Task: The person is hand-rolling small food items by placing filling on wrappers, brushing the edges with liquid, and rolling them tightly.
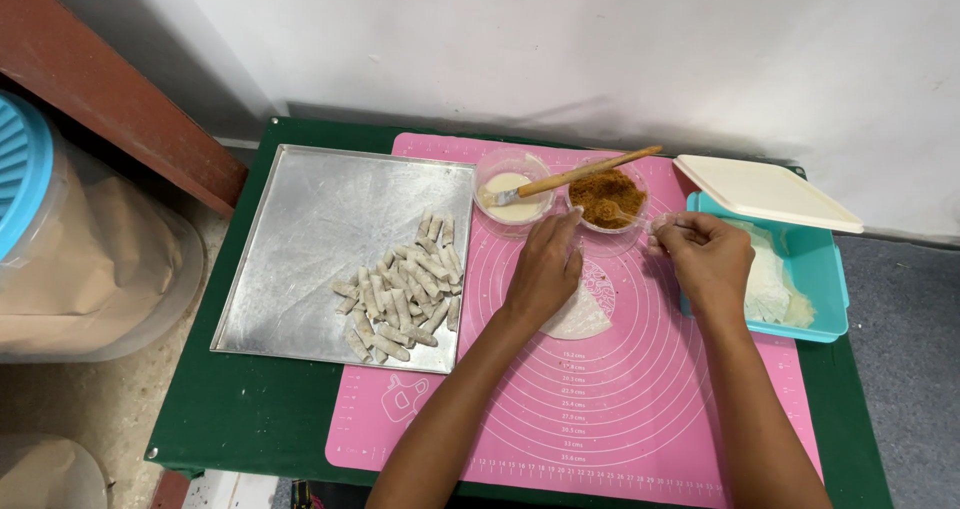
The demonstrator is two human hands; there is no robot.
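My left hand rests on a thin white wrapper sheet lying on the pink silicone mat. Its fingertips point toward a clear bowl of brown crumbly filling. My right hand hovers to the right of that bowl, fingers pinched on the handle of a clear plastic spoon that reaches into the filling. A clear bowl of white paste stands left of the filling, with a wooden-handled brush laid across both bowls.
A metal tray on the left holds several small rolled pieces. A teal box with white sheets and a cream lid askew stands at the right. Everything sits on a green table. Plastic bins stand on the floor at left.
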